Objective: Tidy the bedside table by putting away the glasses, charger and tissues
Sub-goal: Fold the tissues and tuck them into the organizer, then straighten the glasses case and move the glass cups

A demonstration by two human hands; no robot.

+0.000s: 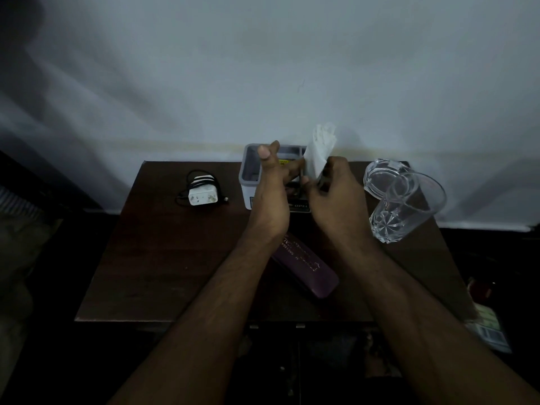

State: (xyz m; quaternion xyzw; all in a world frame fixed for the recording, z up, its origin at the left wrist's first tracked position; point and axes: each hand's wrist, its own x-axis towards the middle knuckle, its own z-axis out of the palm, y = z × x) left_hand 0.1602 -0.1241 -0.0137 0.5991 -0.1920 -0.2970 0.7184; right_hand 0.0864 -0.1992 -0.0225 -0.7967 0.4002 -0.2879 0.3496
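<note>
Currently, soft, light white tissues (318, 153) are pinched low in the right hand (333, 197) grip; the left hand (273, 182) is released.

A dark brown wooden bedside table (152, 258) with a dull sheen lies under both forearms. Right of the right hand (336, 197) stand two clear, glossy cut-glass tumblers (406, 206). That hand holds soft white matt tissue paper (320, 150). Between the forearms lies a smooth purple plastic-looking case (309, 273).

Open bench (163, 258) front-left; charger (202, 192) back-left, grey box (248, 173) back-centre, two glasses (404, 200) crowding right, purple case (309, 273) mid-front.
</note>
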